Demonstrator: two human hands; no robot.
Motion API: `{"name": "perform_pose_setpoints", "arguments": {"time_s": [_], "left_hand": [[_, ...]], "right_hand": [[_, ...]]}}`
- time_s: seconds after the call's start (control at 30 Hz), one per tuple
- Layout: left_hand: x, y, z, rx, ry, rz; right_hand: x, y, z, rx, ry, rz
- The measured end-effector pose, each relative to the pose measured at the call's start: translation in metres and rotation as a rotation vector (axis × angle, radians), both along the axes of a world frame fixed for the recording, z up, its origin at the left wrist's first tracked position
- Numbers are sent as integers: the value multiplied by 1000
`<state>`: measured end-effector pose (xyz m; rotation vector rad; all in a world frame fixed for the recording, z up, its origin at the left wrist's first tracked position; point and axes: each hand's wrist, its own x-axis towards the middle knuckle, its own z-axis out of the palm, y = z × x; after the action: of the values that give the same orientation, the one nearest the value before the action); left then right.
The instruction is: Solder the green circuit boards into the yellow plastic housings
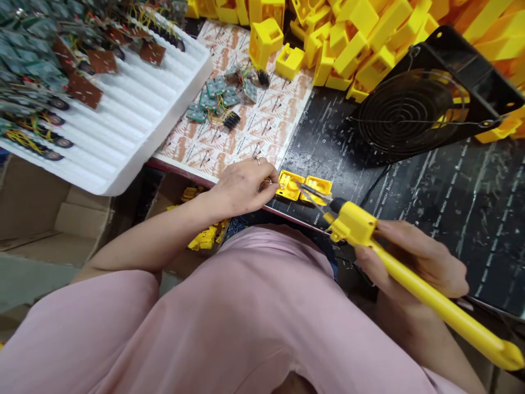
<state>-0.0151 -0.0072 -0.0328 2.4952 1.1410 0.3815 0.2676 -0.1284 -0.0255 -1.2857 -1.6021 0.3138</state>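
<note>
— In the head view, where are the two yellow casings (321, 185)?
— At the near edge of the bench (435, 202). The fan (404, 117) is beyond them, rightward, with open surface between.
— What is held?
— The right hand (426, 260) is clamped on the yellow soldering iron (406, 275), pointing toward them. The left hand (247, 183) is at their left; whether gripping, I cannot tell.
</note>
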Motion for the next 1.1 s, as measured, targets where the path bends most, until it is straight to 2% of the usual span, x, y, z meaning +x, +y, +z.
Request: {"name": "perform_pose_setpoints", "arguments": {"time_s": [0.07,0.17,0.53,0.7,0.83,1.1], "left_hand": [[2,1,4,5,84,5],[4,2,9,2,166,-12],[11,9,19,21,292,-83],[16,10,21,22,337,-79],[16,11,23,24,352,-88],[14,11,21,35,340,-87]], "right_hand": [[0,8,5,126,-166,208],[-6,20,13,156,-265,308],[-9,25,24,100,-344,399],[1,19,17,63,-280,249],[0,19,9,82,-289,233],[-9,35,22,112,-238,387]]}}
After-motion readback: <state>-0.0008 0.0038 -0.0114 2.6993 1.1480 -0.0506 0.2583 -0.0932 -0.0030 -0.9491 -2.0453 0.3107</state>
